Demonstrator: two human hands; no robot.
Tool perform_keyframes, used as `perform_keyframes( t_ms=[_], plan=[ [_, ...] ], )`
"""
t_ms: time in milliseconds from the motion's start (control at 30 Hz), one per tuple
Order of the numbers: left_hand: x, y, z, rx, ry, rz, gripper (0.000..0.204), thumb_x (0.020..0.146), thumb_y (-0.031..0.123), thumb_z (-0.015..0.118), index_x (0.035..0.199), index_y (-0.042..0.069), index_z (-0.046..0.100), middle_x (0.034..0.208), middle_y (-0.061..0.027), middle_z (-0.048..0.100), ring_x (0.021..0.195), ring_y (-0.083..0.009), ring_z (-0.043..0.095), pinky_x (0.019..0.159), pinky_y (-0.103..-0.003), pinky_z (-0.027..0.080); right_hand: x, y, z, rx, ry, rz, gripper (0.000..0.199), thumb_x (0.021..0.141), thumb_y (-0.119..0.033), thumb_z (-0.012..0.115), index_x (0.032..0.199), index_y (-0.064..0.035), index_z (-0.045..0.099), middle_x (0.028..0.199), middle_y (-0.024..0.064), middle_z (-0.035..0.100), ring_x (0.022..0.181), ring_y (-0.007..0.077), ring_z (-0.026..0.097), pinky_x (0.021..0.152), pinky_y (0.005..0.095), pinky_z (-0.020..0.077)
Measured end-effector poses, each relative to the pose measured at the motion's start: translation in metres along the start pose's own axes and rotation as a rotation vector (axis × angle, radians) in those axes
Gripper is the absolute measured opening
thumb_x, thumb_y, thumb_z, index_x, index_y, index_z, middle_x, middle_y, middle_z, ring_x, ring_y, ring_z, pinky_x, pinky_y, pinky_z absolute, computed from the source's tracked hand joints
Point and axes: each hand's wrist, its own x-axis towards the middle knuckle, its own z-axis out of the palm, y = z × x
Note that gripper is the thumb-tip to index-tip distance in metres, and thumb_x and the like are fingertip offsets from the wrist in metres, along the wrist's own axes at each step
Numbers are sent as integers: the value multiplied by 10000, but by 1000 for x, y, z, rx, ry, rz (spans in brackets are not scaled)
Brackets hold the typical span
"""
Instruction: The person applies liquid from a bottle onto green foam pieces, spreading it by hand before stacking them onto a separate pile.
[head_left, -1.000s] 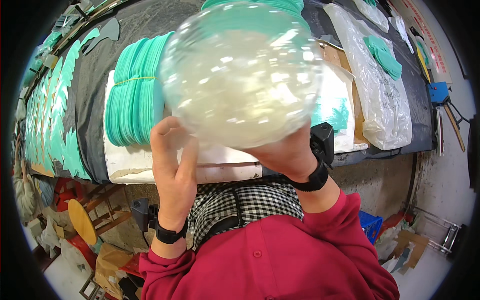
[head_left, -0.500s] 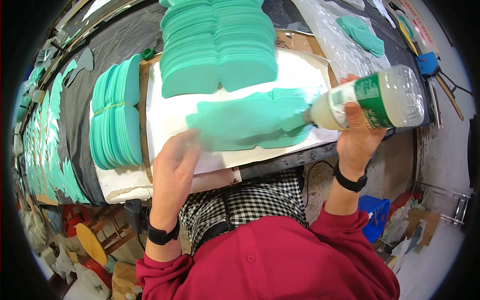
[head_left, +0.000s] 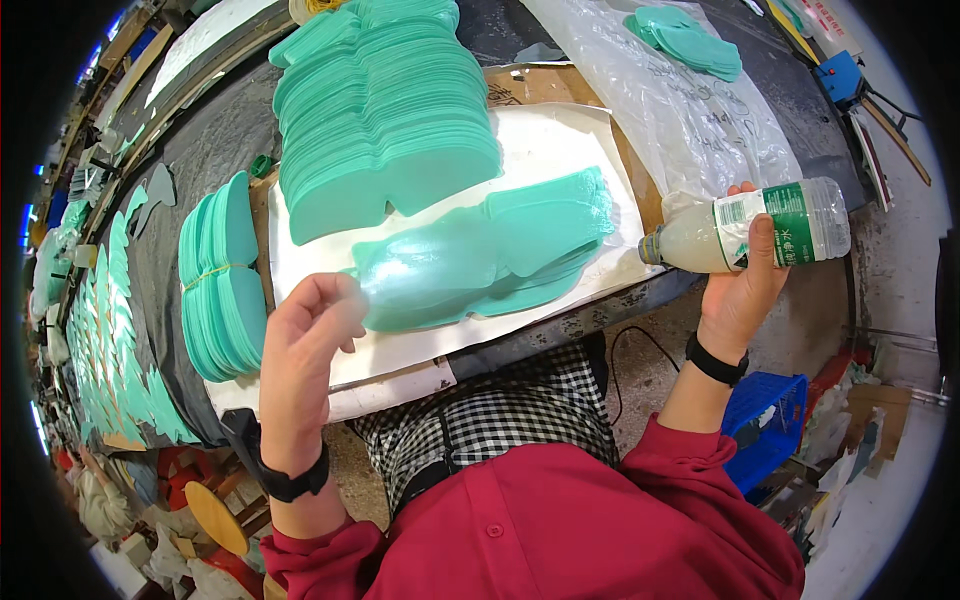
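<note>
My right hand (head_left: 745, 285) is wrapped round a clear plastic bottle (head_left: 825, 222) with a green and white label and cloudy pale liquid. The bottle lies nearly level, its narrow tip pointing left, clear of the sheets. Fanned green shaped sheets (head_left: 540, 235) overlap on white paper (head_left: 555, 135); the leftmost part looks wet and shiny. At their left end is my left hand (head_left: 315, 325), fingers bent and drawn together by the sheet's edge. Blur at the thumb hides whether it pinches the edge.
A tall stack of green sheets (head_left: 385, 130) stands behind the fan. To the left is a banded bundle (head_left: 222, 275). Loose green pieces (head_left: 690, 42) lie on a plastic bag (head_left: 690, 110) at the back right. A blue crate (head_left: 765, 420) stands below on the right.
The bottle has moved from over the sheets' right end, away to the right, and its tip has left them. My left hand has shifted slightly left and down. The view has turned a little.
</note>
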Motion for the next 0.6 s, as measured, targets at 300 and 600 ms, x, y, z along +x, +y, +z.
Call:
perform_keyframes(
  t_ms=[300,600],
  plan=[
    [13,64,15,91,-113,278,54,860,40,650,902,21,622,838,41,595,758,-37,521,689,-191,393,6,-5,-6,71,54,-6,545,904,-204,725,1344,14,487,1245,208,603,1157,304,601,1033,449,473],
    [21,-7,-13,878,217,1108,250,731,-89,703,953,25,679,927,-105,626,809,-278,616,697,-347,510,9,-21,-6,59,90,-51,612,904,-323,723,1314,71,498,1278,201,583,1191,314,575,1048,456,463]
  ],
)
